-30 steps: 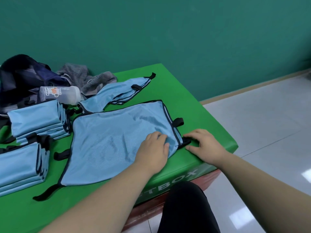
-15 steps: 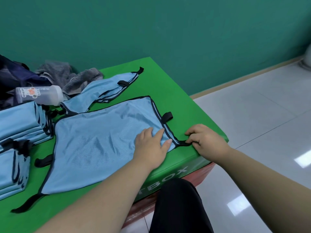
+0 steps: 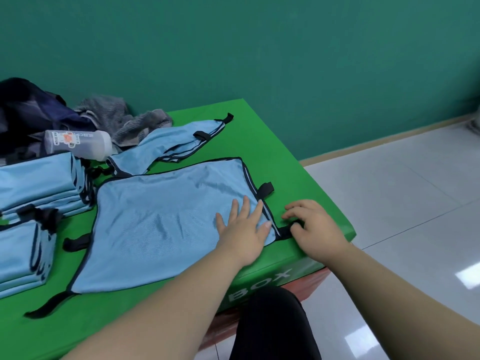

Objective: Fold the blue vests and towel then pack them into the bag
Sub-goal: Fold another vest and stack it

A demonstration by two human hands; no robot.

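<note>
Head view showed a light-blue mesh vest point(image 3: 161, 224) with black edging spread flat on the green padded box top point(image 3: 285, 157), reaching its near right corner. The left hand point(image 3: 244, 224) lay palm down on that corner of the vest, fingers straight and slightly splayed, pressing the cloth and gripping nothing. Just beside it, off the vest's edge, the right hand point(image 3: 314, 227) had its fingers curled and pinched the black strap point(image 3: 285, 231) that stuck out from the corner. A second strap loop point(image 3: 265, 189) lay farther up the same edge, beyond both hands.

To the left sat two stacks of folded blue vests point(image 3: 41, 183), the nearer stack point(image 3: 20, 253) close to the spread vest's left side. Behind it lay another blue vest point(image 3: 168, 144), loosely bunched, with a translucent plastic bottle point(image 3: 78, 144) on its side touching it. A grey striped towel point(image 3: 117, 120) lay crumpled against the teal wall point(image 3: 233, 48), next to a dark bag point(image 3: 26, 110). A black-clad knee point(image 3: 272, 326) showed below the box, above the white tiled floor point(image 3: 402, 203).
</note>
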